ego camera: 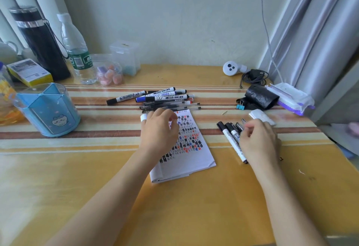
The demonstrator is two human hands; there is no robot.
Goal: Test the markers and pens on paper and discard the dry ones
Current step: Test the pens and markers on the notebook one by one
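A folded white paper (196, 160) covered in black, blue and red test marks lies mid-table. My left hand (158, 132) rests on its upper part with fingers loosely curled, holding nothing; white tape wraps one finger. Behind the paper lies a pile of whiteboard markers and thin pens (165, 98). To the right of the paper lies a smaller group of markers (228, 134). My right hand (259, 141) is over this group, thumb and fingers pinching a thin pen (243, 120) whose silver tip sticks out past the fingers.
A blue pen holder (48, 109) stands at the left, with a black flask (38, 41), water bottle (77, 51), small jar (109, 74) and clear box (126, 57) behind. At the right are a black roll (260, 96), wipes pack (291, 98), tissue (262, 116) and white controller (231, 68).
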